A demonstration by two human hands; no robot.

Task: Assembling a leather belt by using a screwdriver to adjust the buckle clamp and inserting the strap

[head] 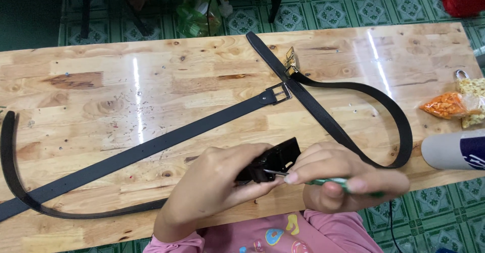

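Observation:
My left hand (212, 187) grips a black belt end with its clasp (275, 159) just above the table's near edge. My right hand (348, 179) holds a green-handled screwdriver (328, 182), its metal tip touching the clasp. A long black belt (151, 147) runs diagonally across the wooden table (151, 81) and curls round at the far left. Its silver buckle (284, 91) lies near the table's middle. A second black belt (323, 116) crosses it and loops back on the right, with a gold clip (290, 57) beside it.
A clear bag of orange and yellow pieces (454, 104) lies at the right edge, next to a metal ring (461, 74). A grey and dark blue cylinder (452, 151) rests at the near right. Beyond the table are green patterned floor tiles, a green bag (197, 10) and chair legs.

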